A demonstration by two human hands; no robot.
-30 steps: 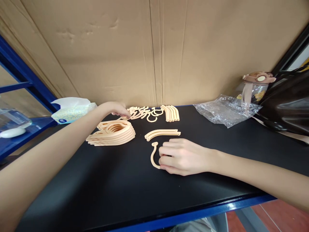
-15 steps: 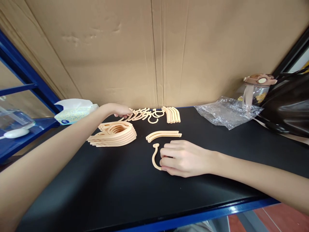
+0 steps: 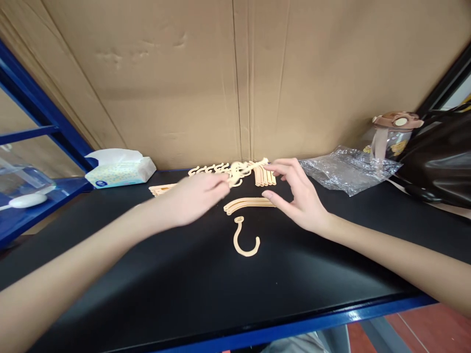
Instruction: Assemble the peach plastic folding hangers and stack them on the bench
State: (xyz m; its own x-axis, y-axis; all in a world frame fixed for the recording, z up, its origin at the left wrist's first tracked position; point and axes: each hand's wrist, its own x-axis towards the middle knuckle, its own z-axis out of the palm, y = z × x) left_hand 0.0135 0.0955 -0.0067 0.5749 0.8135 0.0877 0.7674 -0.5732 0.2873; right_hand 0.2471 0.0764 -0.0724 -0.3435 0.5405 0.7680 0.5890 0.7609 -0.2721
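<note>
Our left hand [image 3: 193, 196] pinches a blurred piece [image 3: 237, 172] above the black surface [image 3: 184, 289]; our right hand [image 3: 303, 201] has its fingers wide beside it. A hook [image 3: 246, 252] lies nearer us. Tissues [image 3: 119, 170] and a bottle [image 3: 397, 137] stand before cardboard [image 3: 165, 98].

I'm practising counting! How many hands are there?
2: the left hand, holding a blurred cream piece, and the right hand, open beside the two curved bars. I see no others.

there is room to pass along the front of the table [image 3: 191, 299]; farther back, the lone hook [image 3: 247, 253], curved bars [image 3: 245, 202] and cardboard wall [image 3: 165, 88] stand in the way, crumpled plastic [image 3: 338, 171] at right.
</note>
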